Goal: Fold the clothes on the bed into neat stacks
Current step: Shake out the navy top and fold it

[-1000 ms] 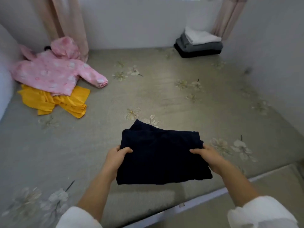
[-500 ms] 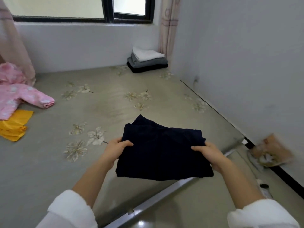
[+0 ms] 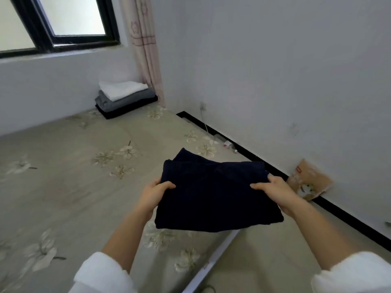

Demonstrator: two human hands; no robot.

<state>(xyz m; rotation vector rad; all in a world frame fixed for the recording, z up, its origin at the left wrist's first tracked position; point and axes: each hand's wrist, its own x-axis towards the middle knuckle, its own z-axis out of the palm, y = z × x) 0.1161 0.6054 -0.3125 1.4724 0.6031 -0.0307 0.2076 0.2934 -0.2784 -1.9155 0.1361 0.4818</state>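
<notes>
Clothes (image 3: 215,195): 1 held, 3 stacked (image 3: 124,98)

A single head-worn camera looks forward and down from above the person's forearms, close over the near edge of the bed (image 3: 63,187). It faces the far right corner of the room, taking in the window (image 3: 69,20), the curtain (image 3: 146,49) and the right-hand wall (image 3: 275,70), with wide-angle bending at the edges.
</notes>
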